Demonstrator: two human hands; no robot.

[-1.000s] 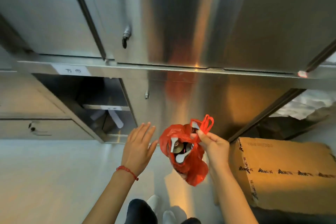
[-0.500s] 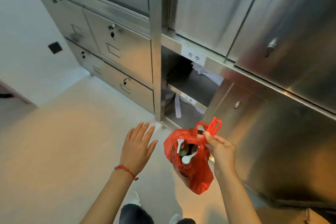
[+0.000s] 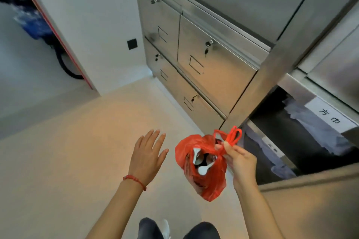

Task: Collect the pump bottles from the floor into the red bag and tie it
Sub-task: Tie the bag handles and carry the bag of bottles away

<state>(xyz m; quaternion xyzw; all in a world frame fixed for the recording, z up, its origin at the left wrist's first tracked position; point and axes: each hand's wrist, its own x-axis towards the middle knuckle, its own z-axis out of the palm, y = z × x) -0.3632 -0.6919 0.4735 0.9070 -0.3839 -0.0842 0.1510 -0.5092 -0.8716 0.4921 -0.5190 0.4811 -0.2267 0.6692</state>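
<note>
A red plastic bag [image 3: 212, 182] hangs in the air at lower centre, its mouth gaping toward me. Inside it I see pump bottles [image 3: 202, 163] with white pump heads and dark bodies. My right hand [image 3: 240, 163] pinches the bag's looped handles, which stick up above my fingers. My left hand [image 3: 146, 158] hovers flat to the left of the bag, fingers spread, holding nothing and not touching the bag. A red string bracelet circles that wrist.
Steel cabinets with locked drawers [image 3: 206, 60] fill the upper right. An open compartment [image 3: 303, 137] with white cloths and a paper label sits right of the bag. Beige floor [image 3: 68, 151] spreads to the left. A white wall with a dark socket [image 3: 132, 44] stands behind.
My view has swung to the left, bringing the drawers, wall and floor into sight while the cardboard box left the frame. Both hands keep their pose, the bag still hanging from my right hand.
</note>
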